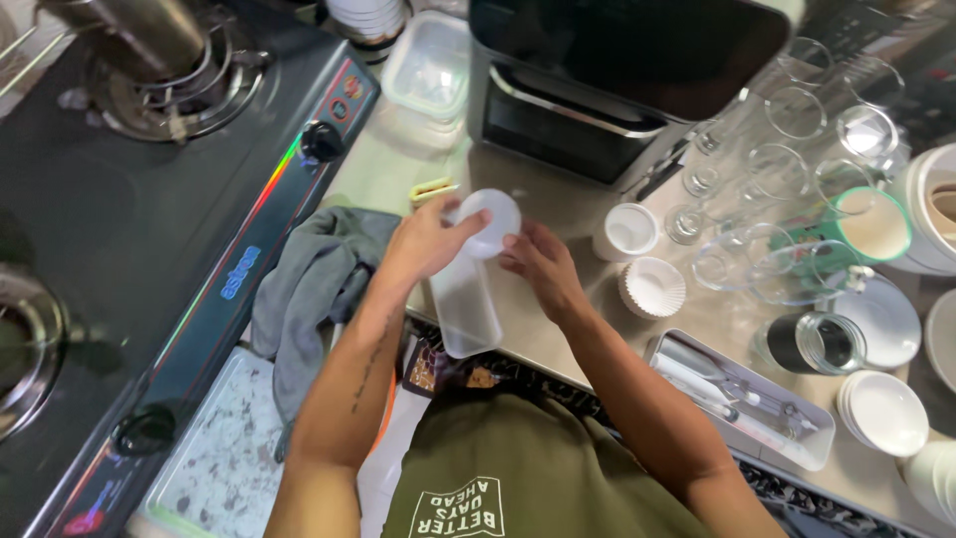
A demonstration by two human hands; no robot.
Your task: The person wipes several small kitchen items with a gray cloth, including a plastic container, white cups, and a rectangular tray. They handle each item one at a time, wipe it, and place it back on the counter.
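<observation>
Holding a small round translucent lid between them, both hands meet above the near edge of the table. The left hand grips the lid's left rim with fingers curled round it; the right hand touches its lower right rim with the fingertips, loosely closed on it. Directly below the lid, an oblong clear plastic container lies on the table with its long axis running from the near edge away toward the lid, so the lid sits over its far end. The left hand is the nearer one to the container, its wrist just beside the container's left wall. A grey cloth is draped at the table's left edge against the stove. To the right stand a white cup and a stack of paper liners, with clear glasses farther toward the right far corner.
</observation>
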